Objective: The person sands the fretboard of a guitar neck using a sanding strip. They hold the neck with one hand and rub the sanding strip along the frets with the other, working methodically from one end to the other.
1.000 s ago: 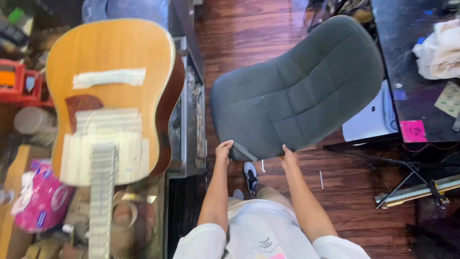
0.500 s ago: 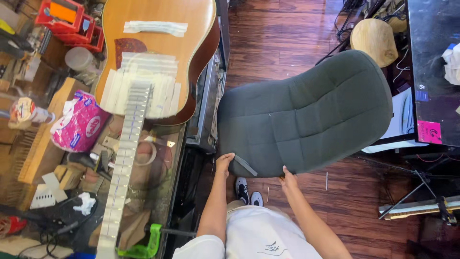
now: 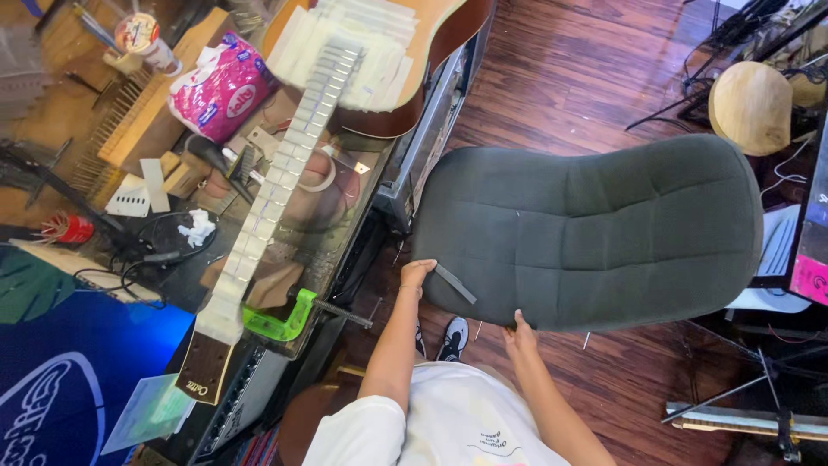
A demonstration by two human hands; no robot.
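A dark grey padded chair seat (image 3: 595, 233) stands over the wooden floor in front of me. My left hand (image 3: 417, 274) grips its near left corner, beside a grey strap (image 3: 454, 284) hanging off the edge. My right hand (image 3: 520, 332) holds the near edge further right. To the left, an acoustic guitar (image 3: 392, 82) lies on a glass-topped workbench (image 3: 341, 220), its neck (image 3: 276, 185) masked with white tape strips and its headstock (image 3: 205, 375) pointing toward me.
A green neck support (image 3: 278, 324) sits under the guitar neck. A pink wipes pack (image 3: 222, 85), a cup of tools (image 3: 142, 36) and cables (image 3: 147, 255) crowd the bench. A round wooden stool (image 3: 752, 105) stands at the right, a black stand (image 3: 750, 406) near my right.
The view has swung left and down, so the guitar and bench now fill more of the left side. Both hands have kept their hold on the chair seat's near edge.
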